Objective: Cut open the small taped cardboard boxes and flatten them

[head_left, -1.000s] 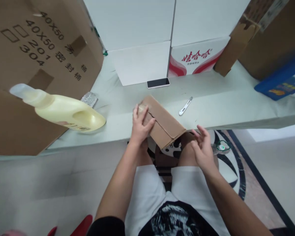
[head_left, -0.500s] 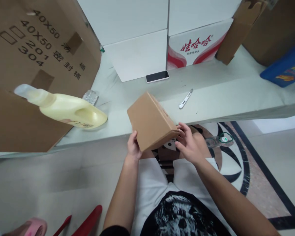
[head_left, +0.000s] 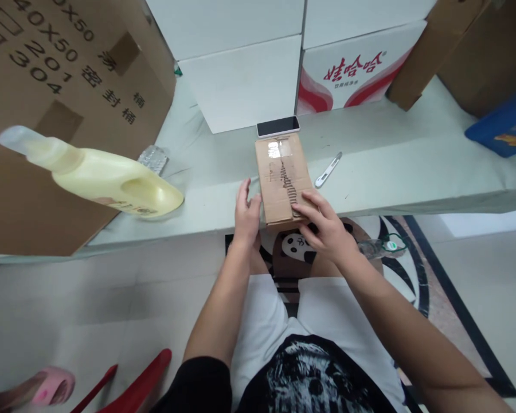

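Observation:
A small brown cardboard box point(head_left: 279, 172) lies on the cloth-covered table near its front edge, its top showing clear tape and a dark, ragged strip running lengthwise. My left hand point(head_left: 246, 215) is beside the box's left side, fingers apart, the thumb close to the cardboard; whether it touches is unclear. At the near right corner, my right hand point(head_left: 327, 223) grips the box, fingers over the top and thumb low by the front face. A white utility knife point(head_left: 328, 170) lies just right of the box. Behind it is a phone point(head_left: 278, 127), dark screen up.
A pale yellow bottle point(head_left: 116, 180) and a crumpled silvery packet point(head_left: 153, 159) stand left, before a large printed carton point(head_left: 69, 115). White cartons point(head_left: 245, 86) line the back. A blue container point(head_left: 503, 126) is far right. The table's front edge point(head_left: 413, 212) runs above my knees.
The box has come down from above the table edge onto the table, turned so its taped, marked face is up. My left hand has let go; my right fingers have moved onto its top.

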### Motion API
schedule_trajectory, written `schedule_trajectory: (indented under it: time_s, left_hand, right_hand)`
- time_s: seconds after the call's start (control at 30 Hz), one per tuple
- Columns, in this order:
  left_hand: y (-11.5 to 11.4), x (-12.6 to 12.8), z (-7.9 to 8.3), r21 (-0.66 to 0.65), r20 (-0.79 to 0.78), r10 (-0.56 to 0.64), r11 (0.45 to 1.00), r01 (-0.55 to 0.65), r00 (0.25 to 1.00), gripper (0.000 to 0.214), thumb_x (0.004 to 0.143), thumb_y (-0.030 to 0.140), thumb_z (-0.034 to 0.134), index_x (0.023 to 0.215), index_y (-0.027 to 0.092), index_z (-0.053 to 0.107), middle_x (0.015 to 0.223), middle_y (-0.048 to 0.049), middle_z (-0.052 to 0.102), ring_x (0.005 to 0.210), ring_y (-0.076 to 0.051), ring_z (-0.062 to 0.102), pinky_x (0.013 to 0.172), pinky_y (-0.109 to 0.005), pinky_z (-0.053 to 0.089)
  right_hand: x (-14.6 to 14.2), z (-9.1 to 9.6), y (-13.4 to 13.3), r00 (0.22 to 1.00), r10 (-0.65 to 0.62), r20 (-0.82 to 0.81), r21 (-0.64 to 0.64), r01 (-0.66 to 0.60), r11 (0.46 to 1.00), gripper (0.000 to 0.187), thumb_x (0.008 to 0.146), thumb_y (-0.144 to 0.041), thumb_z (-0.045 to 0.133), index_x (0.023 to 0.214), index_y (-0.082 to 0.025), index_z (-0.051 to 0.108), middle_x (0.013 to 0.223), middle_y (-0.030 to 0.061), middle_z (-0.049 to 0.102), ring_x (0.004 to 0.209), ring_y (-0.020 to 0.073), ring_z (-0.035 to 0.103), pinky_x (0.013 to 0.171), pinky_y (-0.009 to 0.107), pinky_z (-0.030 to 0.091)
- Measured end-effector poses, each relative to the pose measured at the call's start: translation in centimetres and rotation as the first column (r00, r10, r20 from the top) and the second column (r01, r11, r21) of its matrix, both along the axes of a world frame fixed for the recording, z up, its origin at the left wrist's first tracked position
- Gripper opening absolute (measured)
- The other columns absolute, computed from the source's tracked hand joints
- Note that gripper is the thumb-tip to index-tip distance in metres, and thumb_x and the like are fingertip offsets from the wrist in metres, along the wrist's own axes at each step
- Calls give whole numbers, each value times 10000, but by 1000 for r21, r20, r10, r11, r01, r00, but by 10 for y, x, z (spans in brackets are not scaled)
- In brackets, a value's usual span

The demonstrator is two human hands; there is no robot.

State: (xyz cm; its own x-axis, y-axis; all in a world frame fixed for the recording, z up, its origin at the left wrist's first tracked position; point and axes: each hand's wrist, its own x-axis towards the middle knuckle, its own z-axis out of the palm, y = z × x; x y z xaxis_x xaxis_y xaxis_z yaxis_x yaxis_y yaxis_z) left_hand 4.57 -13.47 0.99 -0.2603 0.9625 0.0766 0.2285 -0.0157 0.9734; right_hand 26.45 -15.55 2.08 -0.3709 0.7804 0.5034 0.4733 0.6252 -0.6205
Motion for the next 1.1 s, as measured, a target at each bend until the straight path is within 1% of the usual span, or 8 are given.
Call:
schedule_trajectory:
  time_s: [0.17, 0.27, 0.4, 0.47, 0.53, 0.7, 0.93, 1.1]
  left_hand:
    - [28, 0, 49, 192, -277, -42, 977, 98, 960, 648, 917, 511, 671, 1506, 345, 457, 1688, -32, 357, 1616, -329, 212, 1324, -523, 173]
    - [47, 13, 54, 85, -372, -123, 983, 165, 920, 506, 917, 408, 672, 1404, 300, 594, 1669, -46, 389, 1606, -358, 229, 1327, -551, 145]
    - [57, 19, 43, -1, -334, -169, 984, 178, 927, 424, 924, 347, 645, 1344, 291, 655, 1681, -39, 366, 1590, -353, 277, 1322, -516, 218]
    - [58, 17, 39, 17, -327, -161, 984, 176, 931, 428, 916, 346, 655, 1341, 296, 655, 1677, -35, 370, 1595, -337, 267, 1324, -504, 216]
    - [60, 14, 38, 18, -318, -164, 984, 179, 934, 434, 908, 360, 666, 1337, 290, 650, 1675, -45, 368, 1595, -323, 267, 1325, -496, 213]
    - [61, 12, 40, 31, -306, -168, 982, 187, 937, 702, 855, 407, 748, 1492, 293, 475, 1682, -94, 338, 1590, -319, 279, 1326, -498, 195]
    - [57, 14, 32, -34, -192, -92, 996, 87, 977, 1036, 772, 417, 827, 1614, 270, 241, 1695, -164, 276, 1576, -399, 281, 1308, -560, 216]
    - [59, 16, 31, -36, -135, -76, 997, 71, 988, 1036, 750, 391, 844, 1609, 241, 284, 1662, -202, 335, 1528, -445, 353, 1285, -584, 263]
  right_hand:
    - [-8, -1, -7, 999, 34, -21, 5, -34, 999, 413, 925, -199, 542, 1318, -270, 646, 1475, 118, 543, 1482, 318, 450, 1238, 590, 394]
    - [1, -2, -3, 997, 43, -65, -6, -43, 999, 438, 944, -285, 568, 1382, -287, 580, 1502, 117, 513, 1469, 317, 457, 1199, 568, 435]
    - [25, -12, 32, 946, -309, -93, -123, 297, 947, 532, 960, -383, 522, 1480, -283, 468, 1408, 146, 564, 1217, 293, 614, 976, 497, 569]
    - [34, -18, 60, 889, -454, 58, -196, 456, 868, 577, 942, -395, 534, 1498, -252, 473, 1273, 152, 627, 1080, 301, 633, 925, 507, 559]
    - [37, -22, 87, 847, -426, 318, -251, 508, 824, 613, 936, -430, 539, 1513, -228, 494, 1168, 169, 648, 1059, 340, 617, 944, 558, 520]
    - [32, -26, 110, 731, -274, 625, -229, 508, 831, 477, 957, -496, 493, 1291, -213, 683, 1221, 213, 602, 1150, 399, 539, 982, 605, 445]
    - [71, -28, 95, 813, -413, 410, -197, 521, 830, 273, 899, -221, 488, 1090, -174, 677, 1026, 162, 655, 951, 303, 604, 890, 453, 489]
    - [69, 19, 77, 874, -486, -12, -203, 474, 857, 291, 955, -319, 502, 1198, -230, 636, 853, 51, 659, 691, 198, 597, 743, 397, 521]
